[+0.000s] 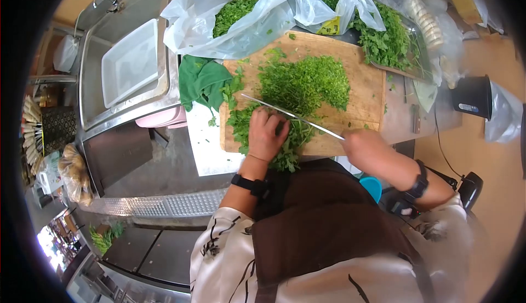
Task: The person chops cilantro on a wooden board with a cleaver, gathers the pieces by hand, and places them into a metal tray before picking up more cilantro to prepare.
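My right hand (362, 148) is wrapped round the handle of a long knife (296, 117), whose blade points up and left across the wooden cutting board (359, 92). With curled fingers, my left hand (268, 133) presses on uncut leafy greens (298, 141) at the board's near edge, close beside the blade. Beyond the knife lies a wide pile of chopped greens (307, 84). A few loose leaves are scattered on the board. The knife handle is hidden inside my right hand.
A green cloth (203, 81) lies left of the board, beside a sink holding a white tray (130, 62). Plastic bags of greens (183, 26) stand behind. At the right are a metal tray of greens (389, 43), a small knife (416, 119) and a black bin (472, 97).
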A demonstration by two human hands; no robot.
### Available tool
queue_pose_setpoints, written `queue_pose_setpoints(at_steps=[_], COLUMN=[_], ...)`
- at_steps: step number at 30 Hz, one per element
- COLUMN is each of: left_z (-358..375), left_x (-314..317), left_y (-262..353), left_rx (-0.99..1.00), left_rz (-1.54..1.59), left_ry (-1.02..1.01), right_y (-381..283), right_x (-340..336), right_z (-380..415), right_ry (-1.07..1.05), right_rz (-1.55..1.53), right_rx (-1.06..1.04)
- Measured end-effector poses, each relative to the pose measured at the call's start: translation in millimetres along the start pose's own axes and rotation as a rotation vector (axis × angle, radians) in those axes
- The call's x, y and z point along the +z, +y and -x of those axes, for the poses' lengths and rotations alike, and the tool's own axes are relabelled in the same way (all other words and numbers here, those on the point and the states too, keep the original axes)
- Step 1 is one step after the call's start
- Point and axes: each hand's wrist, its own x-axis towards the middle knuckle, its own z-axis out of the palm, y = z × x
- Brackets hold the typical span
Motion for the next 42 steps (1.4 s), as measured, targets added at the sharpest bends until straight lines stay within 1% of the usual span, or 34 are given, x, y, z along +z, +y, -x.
queue_pose_setpoints(at_steps=[2,4,5,7,11,14,17,20,21,24,27,30,31,34,36,38,40,41,42], left_z=[0,-4,-6,-10,-4,2,6,-3,-10,-25,-28,-26,-28,-41,-46,-50,-48,-46,-46], left_x=[-1,-6,-10,-25,-14,-6,3,11,14,24,29,26,22,4,-7,-8,-5,-2,0], left_y=[1,5,10,31,37,29,22,19,19,17,15,17,22,34,34,27,18,18,18], left_rx=[0.014,0.047,0.008,-0.060,-0.059,-0.021,0.008,0.062,0.083,0.125,0.114,0.070,0.051,0.041,0.059,0.048,0.010,0.043,0.016], left_rz=[-0.037,-0.125,-0.150,-0.197,-0.251,-0.231,-0.196,-0.174,-0.163,-0.158,-0.191,-0.192,-0.175,-0.114,-0.117,-0.096,-0.110,-0.138,-0.135], left_ry=[-0.024,-0.050,-0.096,-0.209,-0.209,-0.189,-0.187,-0.183,-0.186,-0.183,-0.183,-0.216,-0.234,-0.305,-0.372,-0.308,-0.278,-0.221,-0.208], right_y=[5,-6,-9,-9,-1,15,42,66,82,108,124,127,127,130,131,130,119,112,103], right_x=[29,36,37,38,33,34,28,16,27,28,32,50,58,90,112,125,123,119,117], right_z=[-35,-48,-51,-50,-55,-59,-59,-49,-53,-48,-29,-4,3,17,16,14,12,11,10], right_ry=[-0.043,0.096,0.164,0.175,0.136,0.268,0.252,0.232,0.265,0.070,0.059,0.084,0.121,0.118,0.196,0.302,0.393,0.440,0.558], right_rz=[0.045,-0.058,-0.110,-0.123,-0.082,-0.233,-0.283,-0.540,-0.643,-1.076,-1.179,-1.421,-1.446,-1.642,-1.623,-1.546,-1.346,-1.241,-0.977], right_rx=[-0.032,-0.034,-0.039,-0.060,-0.082,-0.083,0.064,0.169,0.169,0.180,0.039,0.185,0.190,0.259,0.263,0.286,0.425,0.494,0.528])
